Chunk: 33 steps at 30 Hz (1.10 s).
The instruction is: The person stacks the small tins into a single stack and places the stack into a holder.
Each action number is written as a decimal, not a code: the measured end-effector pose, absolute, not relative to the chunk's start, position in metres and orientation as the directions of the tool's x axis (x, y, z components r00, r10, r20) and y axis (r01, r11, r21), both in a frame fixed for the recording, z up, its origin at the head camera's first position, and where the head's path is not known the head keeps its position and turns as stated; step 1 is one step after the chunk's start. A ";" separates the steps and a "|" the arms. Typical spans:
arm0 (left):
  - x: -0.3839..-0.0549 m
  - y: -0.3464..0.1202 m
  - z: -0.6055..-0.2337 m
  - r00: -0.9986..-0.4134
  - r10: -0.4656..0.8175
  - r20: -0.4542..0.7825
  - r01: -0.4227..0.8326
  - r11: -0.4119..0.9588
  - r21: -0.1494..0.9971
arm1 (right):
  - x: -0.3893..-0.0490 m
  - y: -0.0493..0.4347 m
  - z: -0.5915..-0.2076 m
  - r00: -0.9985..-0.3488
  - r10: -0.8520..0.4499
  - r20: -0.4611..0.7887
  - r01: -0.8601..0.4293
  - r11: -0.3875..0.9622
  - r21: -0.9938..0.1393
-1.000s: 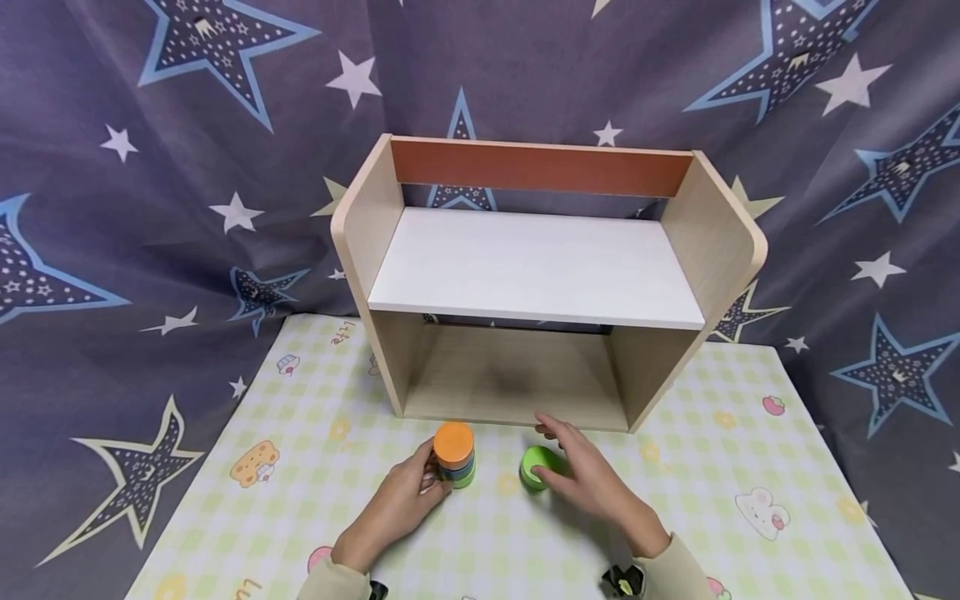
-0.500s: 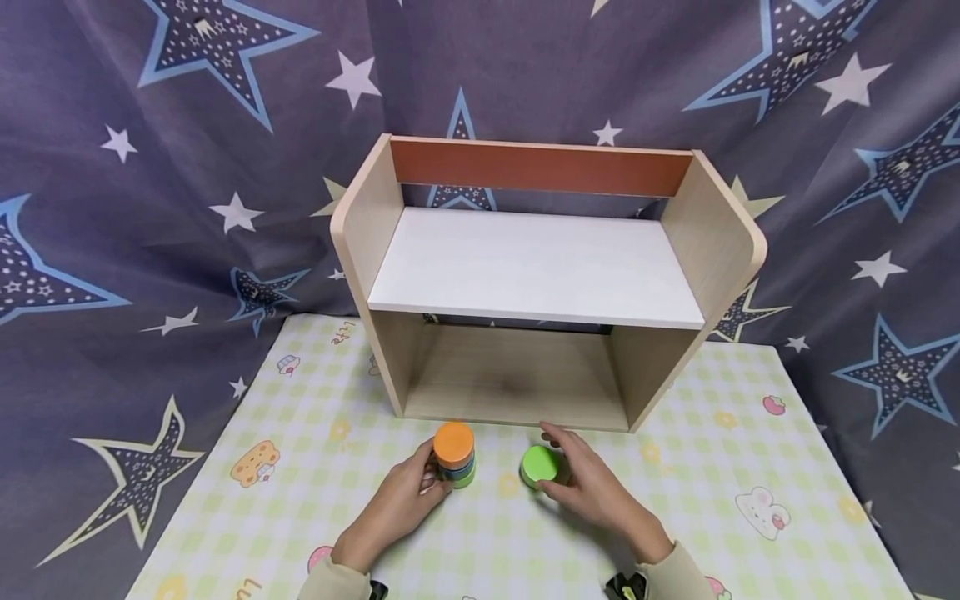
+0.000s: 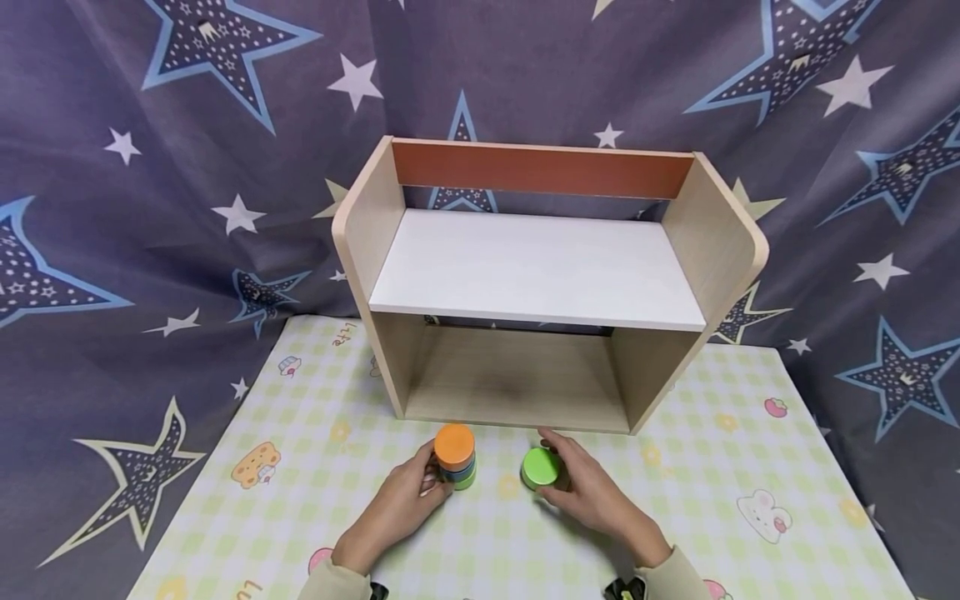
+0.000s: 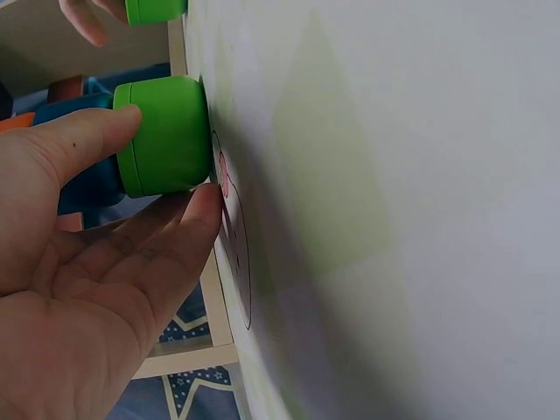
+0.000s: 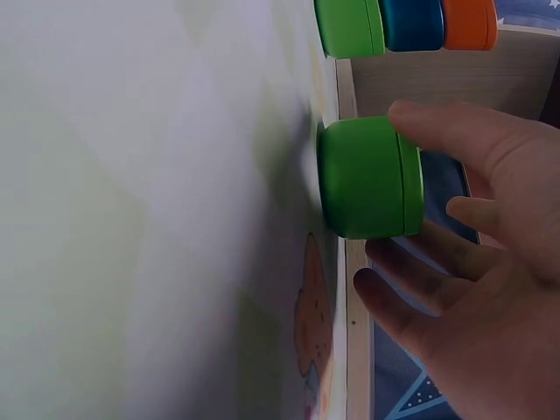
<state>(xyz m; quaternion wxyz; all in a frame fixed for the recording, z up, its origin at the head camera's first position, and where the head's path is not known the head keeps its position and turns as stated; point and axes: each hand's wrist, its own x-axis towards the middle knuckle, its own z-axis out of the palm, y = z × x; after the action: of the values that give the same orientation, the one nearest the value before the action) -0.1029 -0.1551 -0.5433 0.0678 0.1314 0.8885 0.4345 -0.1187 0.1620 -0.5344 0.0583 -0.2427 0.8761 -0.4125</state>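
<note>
Left grip curled round 3-jar stack, right grip round green jar, between desk's side edges; nudge may topple stack

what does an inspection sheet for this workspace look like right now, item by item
Surface: table, green-checked cover with cartoon prints
Job's things: upright stack, orange over blue over green; separate green container, upright on the table
Clutter: nothing seen
Left hand: thumb and fingers around the stack
Right hand: thumb and fingers around the green container
Cables: nothing seen
Surroundings: shelf unit behind the stack; dark star-patterned backdrop beyond
</note>
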 end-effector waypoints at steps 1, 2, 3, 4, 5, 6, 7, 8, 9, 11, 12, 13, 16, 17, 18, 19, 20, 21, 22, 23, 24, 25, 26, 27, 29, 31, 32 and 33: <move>-0.103 -0.155 -0.543 -0.956 0.293 -0.006 0.175 0.587 0.790 | -0.119 0.162 -0.534 -0.874 -0.476 0.096 -0.377 0.541 -0.752; -0.103 -0.155 -0.543 -0.956 0.293 -0.006 0.175 0.588 0.790 | -0.119 0.162 -0.534 -0.873 -0.478 0.096 -0.379 0.541 -0.751; -0.103 -0.155 -0.543 -0.956 0.295 -0.007 0.175 0.586 0.791 | -0.119 0.162 -0.535 -0.872 -0.481 0.097 -0.382 0.541 -0.750; -0.103 -0.155 -0.543 -0.955 0.296 -0.007 0.176 0.586 0.791 | -0.119 0.163 -0.535 -0.871 -0.482 0.097 -0.384 0.543 -0.747; -0.103 -0.155 -0.543 -0.955 0.297 -0.008 0.176 0.587 0.790 | -0.119 0.163 -0.535 -0.870 -0.484 0.098 -0.387 0.545 -0.744; -0.103 -0.155 -0.543 -0.954 0.298 -0.009 0.176 0.586 0.791 | -0.118 0.163 -0.535 -0.869 -0.485 0.100 -0.390 0.546 -0.741; -0.104 -0.155 -0.543 -0.954 0.299 -0.010 0.175 0.585 0.792 | -0.119 0.163 -0.536 -0.869 -0.484 0.101 -0.392 0.549 -0.739; -0.104 -0.155 -0.543 -0.954 0.300 -0.011 0.175 0.584 0.793 | -0.119 0.164 -0.536 -0.869 -0.484 0.104 -0.395 0.551 -0.735; -0.104 -0.155 -0.543 -0.953 0.302 -0.011 0.176 0.583 0.793 | -0.119 0.164 -0.537 -0.867 -0.486 0.109 -0.402 0.552 -0.730; -0.104 -0.155 -0.543 -0.953 0.304 -0.012 0.175 0.583 0.794 | -0.119 0.164 -0.538 -0.865 -0.487 0.121 -0.413 0.555 -0.722; -0.104 -0.155 -0.543 -0.952 0.305 -0.013 0.175 0.580 0.796 | -0.119 0.164 -0.538 -0.864 -0.488 0.126 -0.418 0.555 -0.719; -0.104 -0.155 -0.543 -0.952 0.306 -0.015 0.173 0.578 0.798 | -0.119 0.164 -0.538 -0.863 -0.488 0.130 -0.422 0.554 -0.717; -0.105 -0.155 -0.543 -0.952 0.306 -0.016 0.172 0.577 0.799 | -0.119 0.164 -0.539 -0.863 -0.487 0.136 -0.425 0.555 -0.715; -0.105 -0.155 -0.544 -0.952 0.307 -0.015 0.173 0.576 0.799 | -0.119 0.165 -0.539 -0.863 -0.486 0.137 -0.426 0.556 -0.713; -0.104 -0.155 -0.543 -0.952 0.306 -0.015 0.173 0.576 0.799 | -0.119 0.165 -0.539 -0.863 -0.485 0.137 -0.427 0.557 -0.713; -0.104 -0.155 -0.543 -0.952 0.306 -0.014 0.173 0.577 0.798 | -0.119 0.165 -0.539 -0.864 -0.485 0.135 -0.424 0.557 -0.714; -0.104 -0.155 -0.543 -0.952 0.306 -0.012 0.175 0.579 0.796 | -0.119 0.165 -0.539 -0.864 -0.485 0.137 -0.426 0.559 -0.711; -0.104 -0.155 -0.543 -0.952 0.305 -0.011 0.177 0.582 0.794 | -0.119 0.165 -0.539 -0.864 -0.485 0.134 -0.425 0.560 -0.711; -0.104 -0.155 -0.543 -0.953 0.304 -0.008 0.180 0.585 0.791 | -0.119 0.165 -0.539 -0.865 -0.484 0.132 -0.423 0.562 -0.711; -0.104 -0.155 -0.543 -0.953 0.304 -0.005 0.183 0.585 0.790 | -0.119 0.165 -0.539 -0.864 -0.485 0.135 -0.426 0.562 -0.709; -0.104 -0.155 -0.543 -0.953 0.304 -0.005 0.183 0.585 0.790 | -0.118 0.165 -0.539 -0.864 -0.485 0.135 -0.426 0.561 -0.710; -0.104 -0.155 -0.543 -0.953 0.304 -0.003 0.185 0.586 0.789 | -0.119 0.165 -0.539 -0.864 -0.485 0.136 -0.426 0.559 -0.711; -0.104 -0.155 -0.543 -0.953 0.304 -0.001 0.186 0.587 0.788 | -0.118 0.165 -0.539 -0.863 -0.486 0.140 -0.431 0.560 -0.708; -0.104 -0.155 -0.543 -0.953 0.304 -0.001 0.186 0.586 0.789 | -0.118 0.165 -0.539 -0.863 -0.486 0.141 -0.430 0.558 -0.710; -0.104 -0.155 -0.543 -0.952 0.305 -0.004 0.184 0.583 0.791 | -0.118 0.165 -0.538 -0.861 -0.486 0.150 -0.437 0.557 -0.707; -0.104 -0.155 -0.543 -0.953 0.304 -0.010 0.177 0.581 0.795 | -0.118 0.165 -0.537 -0.863 -0.482 0.149 -0.433 0.556 -0.709; -0.104 -0.155 -0.543 -0.953 0.303 -0.014 0.173 0.579 0.797 | -0.118 0.165 -0.537 -0.865 -0.479 0.147 -0.429 0.556 -0.712; -0.104 -0.156 -0.543 -0.953 0.304 -0.014 0.172 0.578 0.797 | -0.118 0.166 -0.536 -0.867 -0.477 0.146 -0.426 0.557 -0.713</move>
<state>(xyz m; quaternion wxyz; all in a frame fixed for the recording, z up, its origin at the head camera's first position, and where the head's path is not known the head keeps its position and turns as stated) -0.1037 -0.1556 -0.5433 0.0748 0.1345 0.8851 0.4391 -0.1180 0.1656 -0.5360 0.0318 -0.2560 0.8818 -0.3949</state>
